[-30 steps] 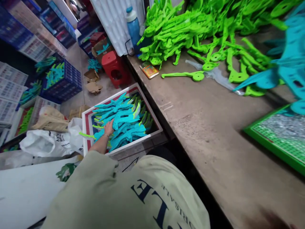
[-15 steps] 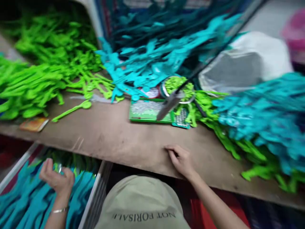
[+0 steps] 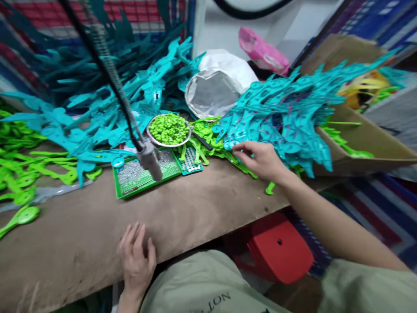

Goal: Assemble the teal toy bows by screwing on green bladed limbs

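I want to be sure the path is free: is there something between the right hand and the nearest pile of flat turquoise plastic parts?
Nothing visible stands between the right hand and that turquoise pile; the fingertips are at its left edge. Bright-green plastic parts lie beside.

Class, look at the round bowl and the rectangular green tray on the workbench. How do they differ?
The bowl is round with a pale, shiny rim; the tray is rectangular with green walls.
The bowl is heaped with bright green pieces, while the tray holds tiny silvery pieces lying low.
Both are open-topped.
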The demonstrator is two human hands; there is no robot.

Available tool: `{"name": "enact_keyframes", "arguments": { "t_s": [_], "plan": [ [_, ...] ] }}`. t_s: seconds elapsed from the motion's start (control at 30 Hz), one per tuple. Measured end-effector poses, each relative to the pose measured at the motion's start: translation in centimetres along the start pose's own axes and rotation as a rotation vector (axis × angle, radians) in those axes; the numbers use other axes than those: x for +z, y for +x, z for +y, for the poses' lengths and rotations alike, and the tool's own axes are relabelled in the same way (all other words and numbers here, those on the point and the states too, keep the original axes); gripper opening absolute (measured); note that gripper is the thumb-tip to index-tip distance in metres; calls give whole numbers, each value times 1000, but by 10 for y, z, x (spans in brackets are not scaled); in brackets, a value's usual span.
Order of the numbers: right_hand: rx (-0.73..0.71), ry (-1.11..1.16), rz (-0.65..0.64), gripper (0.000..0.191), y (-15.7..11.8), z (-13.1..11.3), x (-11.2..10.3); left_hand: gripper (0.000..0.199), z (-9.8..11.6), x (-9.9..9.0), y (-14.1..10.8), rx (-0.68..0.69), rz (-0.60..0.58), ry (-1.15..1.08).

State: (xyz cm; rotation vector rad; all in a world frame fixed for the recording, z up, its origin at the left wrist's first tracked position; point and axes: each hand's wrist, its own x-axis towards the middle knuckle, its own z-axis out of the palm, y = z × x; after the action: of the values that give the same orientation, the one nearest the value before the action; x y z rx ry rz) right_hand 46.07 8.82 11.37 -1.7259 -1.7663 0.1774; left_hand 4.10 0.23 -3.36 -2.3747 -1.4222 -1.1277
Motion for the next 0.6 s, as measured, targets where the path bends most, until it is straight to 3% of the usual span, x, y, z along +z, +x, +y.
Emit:
{"name": "enact_keyframes", "arguments": {
  "t_s": [0.1,0.2,0.3,0.37,0.43,0.53,0.6],
  "plan": [
    [226,-38,201,11,32,30,-36,72,-4,2,3,-31,-19,-20],
    [494,93,427,20,61,58,-74,73,-7,0,4,-30,-36,-55],
    [655,185,536,34,84,75,-106,71,-7,-3,7,-40,-66,-95],
    [690,163,522,39,97,80,-115,69,-4,-4,12,-43,-90,-123],
    [629,59,447,39,109,80,-112,67,0,-4,22,-32,-107,-153],
    [438,-190,283,30,127,78,-92,67,10,-6,38,3,-104,-200],
    [389,-300,198,29,139,78,-76,68,17,-8,47,35,-97,-225]
  ]
}}
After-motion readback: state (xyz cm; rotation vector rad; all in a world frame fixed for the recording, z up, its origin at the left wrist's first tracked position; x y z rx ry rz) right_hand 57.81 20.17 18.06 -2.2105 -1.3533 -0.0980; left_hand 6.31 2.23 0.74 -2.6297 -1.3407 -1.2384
